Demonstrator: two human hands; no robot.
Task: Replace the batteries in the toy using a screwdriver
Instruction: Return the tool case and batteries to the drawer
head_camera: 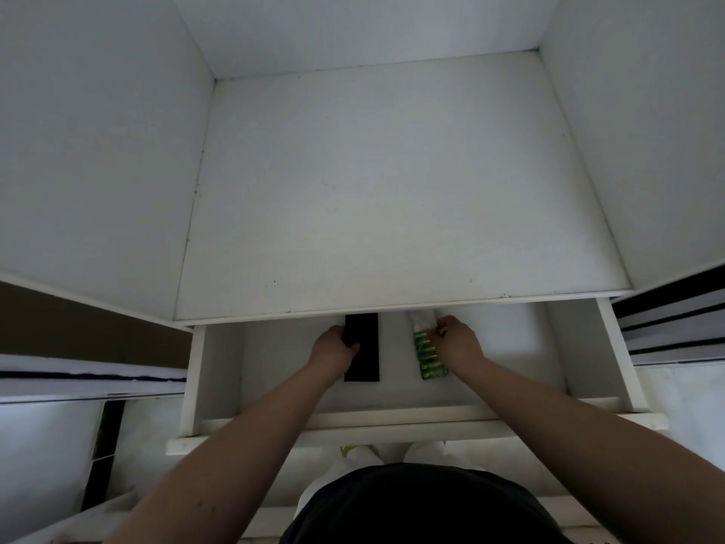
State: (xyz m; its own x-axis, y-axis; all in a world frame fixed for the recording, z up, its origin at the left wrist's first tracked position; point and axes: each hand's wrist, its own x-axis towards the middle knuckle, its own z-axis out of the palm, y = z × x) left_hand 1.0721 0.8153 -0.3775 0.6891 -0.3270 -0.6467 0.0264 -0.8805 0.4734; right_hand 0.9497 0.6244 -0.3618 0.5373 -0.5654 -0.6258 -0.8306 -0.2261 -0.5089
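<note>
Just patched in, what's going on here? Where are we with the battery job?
Still gathering supplies. The person stands at an open white drawer under a shelf. Their left hand grips a flat black case, and their right hand holds a pack of green batteries, both still inside the drawer. No toy or bare screwdriver is in view.

Counted in the open drawer [580, 347]: one black flat case [365, 347]; one pack of green batteries [429, 353], cell number not discernible; two hands, left hand [333, 349] and right hand [461, 341]
</note>
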